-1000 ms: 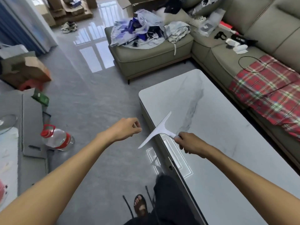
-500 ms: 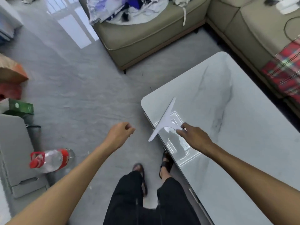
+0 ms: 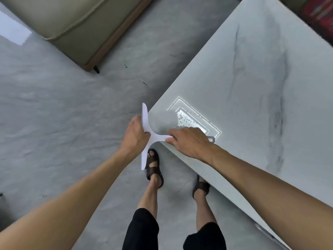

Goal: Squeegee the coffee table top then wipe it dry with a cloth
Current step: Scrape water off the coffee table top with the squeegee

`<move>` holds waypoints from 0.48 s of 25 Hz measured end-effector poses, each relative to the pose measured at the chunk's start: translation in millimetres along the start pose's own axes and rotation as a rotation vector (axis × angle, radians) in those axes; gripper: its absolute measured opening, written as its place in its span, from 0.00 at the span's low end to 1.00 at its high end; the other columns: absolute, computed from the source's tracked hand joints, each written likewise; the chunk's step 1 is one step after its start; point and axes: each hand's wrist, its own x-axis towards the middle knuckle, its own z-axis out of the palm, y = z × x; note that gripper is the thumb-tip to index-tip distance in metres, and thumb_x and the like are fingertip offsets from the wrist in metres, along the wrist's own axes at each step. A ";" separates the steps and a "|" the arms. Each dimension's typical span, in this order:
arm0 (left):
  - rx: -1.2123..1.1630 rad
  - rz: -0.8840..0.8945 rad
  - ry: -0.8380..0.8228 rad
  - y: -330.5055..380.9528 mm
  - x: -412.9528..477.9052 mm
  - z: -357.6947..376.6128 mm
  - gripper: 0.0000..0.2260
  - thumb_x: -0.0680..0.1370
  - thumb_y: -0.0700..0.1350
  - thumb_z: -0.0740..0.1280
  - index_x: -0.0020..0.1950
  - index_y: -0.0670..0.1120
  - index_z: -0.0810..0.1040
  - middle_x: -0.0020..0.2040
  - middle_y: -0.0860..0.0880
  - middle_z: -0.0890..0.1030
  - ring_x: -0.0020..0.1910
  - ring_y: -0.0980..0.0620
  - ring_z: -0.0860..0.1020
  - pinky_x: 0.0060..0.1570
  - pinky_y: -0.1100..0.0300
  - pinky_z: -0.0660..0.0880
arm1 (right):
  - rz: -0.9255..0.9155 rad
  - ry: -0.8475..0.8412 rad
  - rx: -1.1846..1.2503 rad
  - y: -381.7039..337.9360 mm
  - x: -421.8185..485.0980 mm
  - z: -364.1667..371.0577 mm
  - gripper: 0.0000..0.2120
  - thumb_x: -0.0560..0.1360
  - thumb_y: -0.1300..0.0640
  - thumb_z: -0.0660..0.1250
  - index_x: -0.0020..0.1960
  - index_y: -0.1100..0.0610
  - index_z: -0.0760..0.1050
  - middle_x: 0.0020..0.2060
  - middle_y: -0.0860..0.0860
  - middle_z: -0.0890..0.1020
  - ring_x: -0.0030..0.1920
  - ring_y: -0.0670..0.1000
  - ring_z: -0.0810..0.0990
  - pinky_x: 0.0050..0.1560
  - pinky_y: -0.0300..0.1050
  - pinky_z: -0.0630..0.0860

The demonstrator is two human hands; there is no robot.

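Note:
A white T-shaped squeegee hangs at the near left corner of the pale marble coffee table, its blade past the table's edge and over the floor. My right hand grips the squeegee's handle above the tabletop. My left hand is closed against the blade's back, near its middle. Water droplets lie on the tabletop inside a bright rectangular light reflection, just beyond my right hand. No cloth is in view.
An olive-green sofa footstool stands on the grey floor at the upper left. A red plaid blanket shows at the top right. My sandalled feet stand beside the table's long near edge.
The camera has tilted down and closer. The squeegee has slid back to the table's corner with its blade over the edge. My left hand has come across and taken hold of the blade.

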 end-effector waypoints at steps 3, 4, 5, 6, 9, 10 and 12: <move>0.013 0.006 -0.072 3.0 12.7 11.2 0.17 0.74 0.37 0.60 0.63 0.45 0.66 0.49 0.50 0.73 0.44 0.47 0.71 0.35 0.62 0.63 | 0.032 0.051 -0.031 9.6 0.5 0.8 0.17 0.79 0.36 0.53 0.46 0.47 0.72 0.44 0.54 0.82 0.46 0.59 0.79 0.39 0.47 0.62; 0.009 -0.011 -0.070 3.8 15.3 14.4 0.16 0.74 0.37 0.59 0.61 0.46 0.66 0.46 0.51 0.72 0.42 0.48 0.71 0.31 0.62 0.61 | 0.029 0.061 -0.040 11.3 0.9 1.2 0.18 0.79 0.37 0.54 0.49 0.48 0.75 0.45 0.54 0.82 0.47 0.59 0.79 0.39 0.47 0.62; -0.003 -0.034 -0.057 4.7 17.8 17.0 0.15 0.74 0.37 0.58 0.60 0.46 0.64 0.44 0.50 0.72 0.41 0.46 0.71 0.30 0.63 0.60 | 0.029 0.061 -0.041 12.1 1.3 1.6 0.19 0.79 0.37 0.54 0.51 0.49 0.76 0.46 0.54 0.82 0.47 0.60 0.79 0.40 0.47 0.62; -0.015 -0.050 -0.041 5.9 20.5 20.0 0.15 0.74 0.36 0.57 0.60 0.46 0.63 0.45 0.48 0.73 0.42 0.45 0.72 0.29 0.62 0.60 | 0.036 0.059 -0.031 13.4 1.9 1.9 0.19 0.79 0.38 0.54 0.51 0.49 0.76 0.46 0.54 0.82 0.47 0.60 0.79 0.40 0.47 0.62; -0.015 -0.064 -0.045 10.1 24.5 28.6 0.13 0.72 0.37 0.55 0.54 0.49 0.61 0.46 0.47 0.74 0.41 0.44 0.72 0.29 0.60 0.61 | 0.100 0.040 0.060 26.2 -3.9 3.8 0.17 0.78 0.37 0.54 0.38 0.47 0.69 0.40 0.52 0.80 0.41 0.57 0.74 0.40 0.48 0.63; -0.002 -0.069 -0.056 13.5 24.6 31.6 0.12 0.71 0.37 0.55 0.51 0.50 0.61 0.45 0.48 0.73 0.40 0.45 0.72 0.29 0.60 0.61 | 0.138 0.040 0.093 36.2 -9.9 4.2 0.19 0.77 0.37 0.53 0.34 0.47 0.66 0.36 0.50 0.77 0.39 0.56 0.74 0.39 0.48 0.64; 0.025 -0.065 -0.063 20.1 23.6 38.4 0.13 0.70 0.36 0.56 0.50 0.50 0.61 0.50 0.46 0.73 0.45 0.44 0.74 0.33 0.57 0.66 | 0.211 0.063 0.140 62.9 -29.3 4.8 0.20 0.76 0.35 0.53 0.34 0.48 0.68 0.34 0.47 0.74 0.40 0.56 0.76 0.38 0.48 0.65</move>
